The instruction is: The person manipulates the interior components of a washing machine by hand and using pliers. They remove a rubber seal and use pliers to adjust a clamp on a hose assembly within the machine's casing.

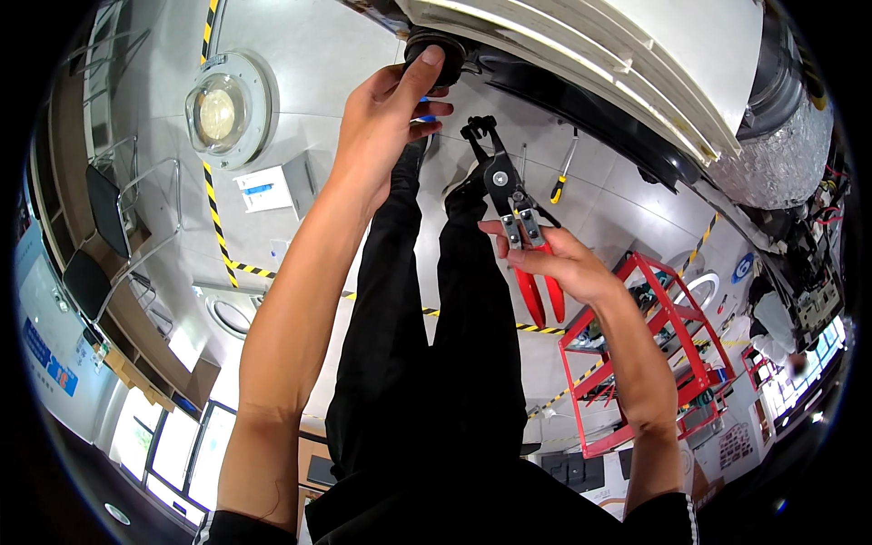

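My left hand [377,127] reaches up to a black round part [432,56] at the edge of the white machine. Its thumb lies over the part and its fingers curl behind, partly hidden. In my right hand [568,263] are pliers [500,178] with a black head and red handles. The jaws point away from me, below the machine's black lower edge, and stand apart with nothing between them. My right fingers wrap around the pliers near the silver joint pieces, above the red grips.
The white machine casing [672,45] fills the upper right. A screwdriver [565,165] with a yellow-black handle lies on the floor. A round door with a glass bowl [227,111] lies left. A red tool cart [595,447] stands right. Chairs [111,207] are far left; another person [774,318] is far right.
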`<state>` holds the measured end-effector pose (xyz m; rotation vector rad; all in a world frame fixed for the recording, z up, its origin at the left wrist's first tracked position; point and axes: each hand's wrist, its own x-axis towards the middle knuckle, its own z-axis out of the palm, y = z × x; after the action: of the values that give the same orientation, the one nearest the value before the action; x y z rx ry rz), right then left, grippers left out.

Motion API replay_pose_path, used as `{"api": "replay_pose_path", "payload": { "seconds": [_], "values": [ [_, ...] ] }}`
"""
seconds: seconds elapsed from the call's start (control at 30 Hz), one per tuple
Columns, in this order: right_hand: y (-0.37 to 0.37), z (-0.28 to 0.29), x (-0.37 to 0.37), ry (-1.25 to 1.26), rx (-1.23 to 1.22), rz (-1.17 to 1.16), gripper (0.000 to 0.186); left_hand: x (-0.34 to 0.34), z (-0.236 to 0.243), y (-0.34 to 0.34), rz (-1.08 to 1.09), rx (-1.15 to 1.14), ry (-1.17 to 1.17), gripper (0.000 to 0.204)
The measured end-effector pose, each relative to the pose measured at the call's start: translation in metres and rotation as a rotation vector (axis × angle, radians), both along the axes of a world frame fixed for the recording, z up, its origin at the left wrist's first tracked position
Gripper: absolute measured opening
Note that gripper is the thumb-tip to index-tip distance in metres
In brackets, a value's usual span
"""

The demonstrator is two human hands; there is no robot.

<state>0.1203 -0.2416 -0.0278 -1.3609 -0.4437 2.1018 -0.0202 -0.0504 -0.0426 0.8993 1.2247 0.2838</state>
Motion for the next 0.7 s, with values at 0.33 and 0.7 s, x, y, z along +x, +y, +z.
{"api": "replay_pose_path", "payload": {
  "seconds": [0.33,0.7],
  "values": [
    [-0.026,0.002,-0.024,-0.158,0.005,-0.176,0.032,-0.034,0.009,-0.082,-0.350,-0.397,-0.053,0.051],
    [-0.032,0.015,-0.023,-0.167,-0.064,-0.275,0.034,-0.040,0.045,-0.127,-0.622,-0.692,-0.392,0.051]
  ]
}}
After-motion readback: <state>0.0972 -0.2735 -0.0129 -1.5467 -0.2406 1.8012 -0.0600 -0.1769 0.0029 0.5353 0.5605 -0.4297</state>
